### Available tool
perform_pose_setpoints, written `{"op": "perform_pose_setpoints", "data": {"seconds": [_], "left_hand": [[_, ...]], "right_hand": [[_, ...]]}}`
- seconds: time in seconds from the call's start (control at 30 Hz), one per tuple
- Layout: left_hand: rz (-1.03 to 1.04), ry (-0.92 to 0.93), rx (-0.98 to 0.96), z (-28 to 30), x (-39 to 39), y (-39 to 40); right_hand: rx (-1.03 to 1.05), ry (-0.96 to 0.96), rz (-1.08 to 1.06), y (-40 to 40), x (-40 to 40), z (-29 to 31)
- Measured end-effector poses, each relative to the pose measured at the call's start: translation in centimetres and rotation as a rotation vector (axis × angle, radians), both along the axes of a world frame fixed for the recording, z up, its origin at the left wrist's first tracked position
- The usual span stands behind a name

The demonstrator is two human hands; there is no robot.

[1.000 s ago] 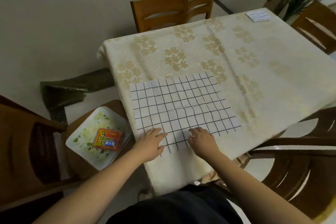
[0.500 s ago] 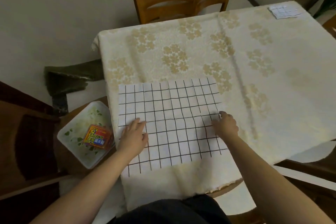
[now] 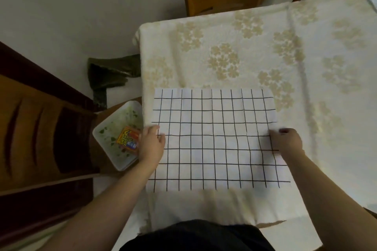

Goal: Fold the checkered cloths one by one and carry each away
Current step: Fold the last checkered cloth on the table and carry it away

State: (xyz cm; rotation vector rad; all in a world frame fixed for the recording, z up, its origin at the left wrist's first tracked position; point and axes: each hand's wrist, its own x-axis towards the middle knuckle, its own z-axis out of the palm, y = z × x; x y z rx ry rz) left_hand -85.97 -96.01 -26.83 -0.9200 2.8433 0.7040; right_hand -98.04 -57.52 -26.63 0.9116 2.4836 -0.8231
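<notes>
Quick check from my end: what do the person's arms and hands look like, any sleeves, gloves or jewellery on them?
Both forearms are bare as far as the frame shows: no sleeves, gloves, watch or bracelet. The left hand and right hand show no rings. A right hand fingertip looks dark, perhaps nail polish, too blurred to confirm. Dark clothing shows at the bottom edge.
</notes>
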Motion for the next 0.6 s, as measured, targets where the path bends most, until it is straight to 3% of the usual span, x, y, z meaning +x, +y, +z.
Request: {"op": "perform_pose_setpoints", "data": {"seconds": [0.1,0.23,0.4,0.6], "left_hand": [[0.258,-0.072,0.109,-0.1,-0.2,-1.3],[0.334,-0.104,0.288,0.3,-0.7,-1.9],[0.325,-0.192,0.315,0.3,-1.3,-2.0],[0.386,-0.017,0.534,1.2,-1.0,-2.7]], "right_hand": [[0.014,-0.034,0.057,1.1,-0.3,-1.0],[-0.051,-0.002,0.059,1.1,-0.1,-0.1],[-0.118,0.057,0.046,1.4,0.3,1.1],[-0.204,0.095,-0.022,2.4,0.4,2.3]]}}
